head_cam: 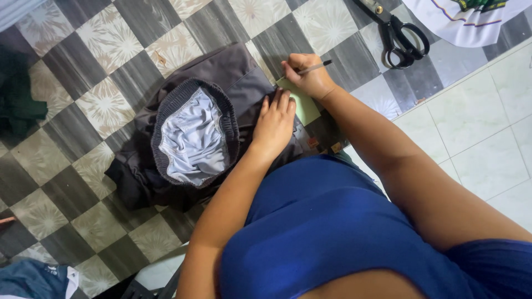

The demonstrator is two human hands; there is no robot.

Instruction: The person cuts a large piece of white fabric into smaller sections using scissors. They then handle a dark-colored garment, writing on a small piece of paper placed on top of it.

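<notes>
Pencil (313, 68), one only, lies pinched in the right hand (309, 77), its long axis running up and to the right, tip down at the far edge of the single pale green card (302, 105). That card rests on the dark grey garment (233, 83), which lies on the checkered floor (100, 105). Just beside the card, the left hand (274, 122) presses flat and unclenched on the cloth. One pair of black scissors (402, 33) lies well beyond the card, seemingly closed.
</notes>
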